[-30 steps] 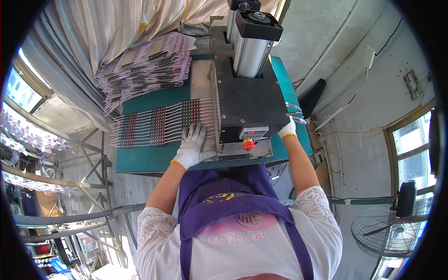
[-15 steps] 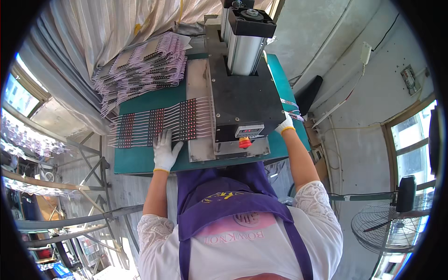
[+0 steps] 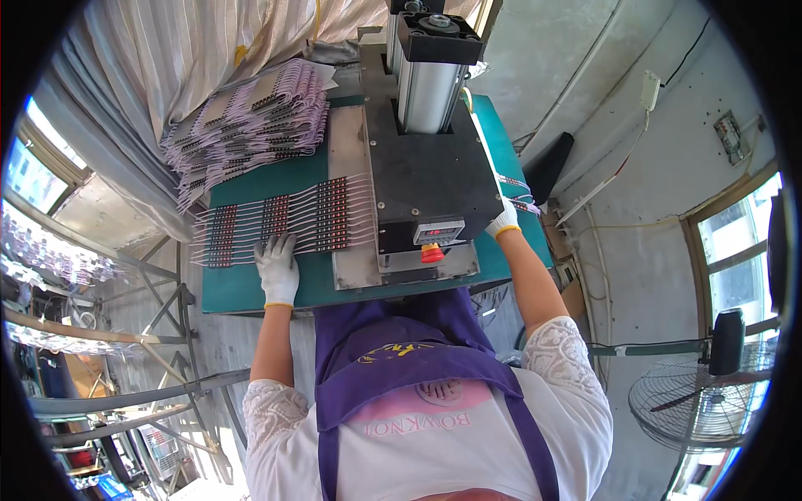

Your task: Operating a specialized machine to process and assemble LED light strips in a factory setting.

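Note:
A flat sheet of wired LED modules [image 3: 332,213], rows of small dark boards joined by pale pink wires, lies across the green tabletop and runs under the left side of a black press [image 3: 439,179]. On its near edge rests my left hand [image 3: 278,271] in a white glove, fingers stretched over the modules and pointing away from me. My right hand [image 3: 505,220], also gloved, is at the press's right side; the press housing hides its fingers. Just beyond that hand, more wired modules [image 3: 525,203] stick out on the right. What happens under the press head is hidden.
A tall pile of similar module sheets [image 3: 251,125] stands at the back left, against a curtain [image 3: 125,92]. The press has a red knob [image 3: 432,253] in front and a metal cylinder [image 3: 428,96] on top. A fan [image 3: 693,401] stands at the right.
My left hand has slid a little to the left along the sheet's near edge, and its thumb has come closer to the fingers. My right hand stays beside the press.

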### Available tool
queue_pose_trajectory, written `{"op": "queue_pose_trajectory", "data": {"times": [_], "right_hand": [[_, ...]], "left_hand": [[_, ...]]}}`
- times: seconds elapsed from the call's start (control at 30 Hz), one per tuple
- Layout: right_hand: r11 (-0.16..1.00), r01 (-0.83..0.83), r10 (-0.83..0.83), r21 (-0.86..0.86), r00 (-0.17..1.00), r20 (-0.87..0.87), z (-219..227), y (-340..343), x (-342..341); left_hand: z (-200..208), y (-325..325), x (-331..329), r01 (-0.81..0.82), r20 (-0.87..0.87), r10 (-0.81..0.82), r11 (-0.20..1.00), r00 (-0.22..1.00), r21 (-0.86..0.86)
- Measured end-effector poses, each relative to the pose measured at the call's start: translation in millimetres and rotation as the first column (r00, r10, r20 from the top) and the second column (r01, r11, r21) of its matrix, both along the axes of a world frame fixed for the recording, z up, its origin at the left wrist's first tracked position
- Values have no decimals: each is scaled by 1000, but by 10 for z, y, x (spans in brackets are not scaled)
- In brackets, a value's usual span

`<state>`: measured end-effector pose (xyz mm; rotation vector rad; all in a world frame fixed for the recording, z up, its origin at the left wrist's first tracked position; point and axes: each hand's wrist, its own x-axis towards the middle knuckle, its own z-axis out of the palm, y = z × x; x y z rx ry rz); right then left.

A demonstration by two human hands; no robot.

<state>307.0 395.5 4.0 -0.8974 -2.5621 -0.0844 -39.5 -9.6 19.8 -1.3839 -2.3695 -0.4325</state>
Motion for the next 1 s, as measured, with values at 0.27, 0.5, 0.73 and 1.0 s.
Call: {"op": "queue_pose_trajectory", "data": {"times": [0.27, 0.5, 0.73, 1.0], "right_hand": [[957, 286, -289, -40, 951, -108, 832, 129, 426], [859, 511, -475, -34, 821, 317, 833, -221, 659], [870, -14, -98, -494, 975, -200, 1148, -1150, 572], [929, -148, 194, -340, 976, 104, 984, -1687, 406]], "left_hand": [[401, 250, 446, 267, 158, -312, 930, 937, 252], [214, 382, 570, 318, 289, -329, 944, 899, 87], [732, 427, 801, 452, 347, -336, 823, 876, -343], [578, 503, 798, 423, 250, -350, 832, 903, -358]]}}
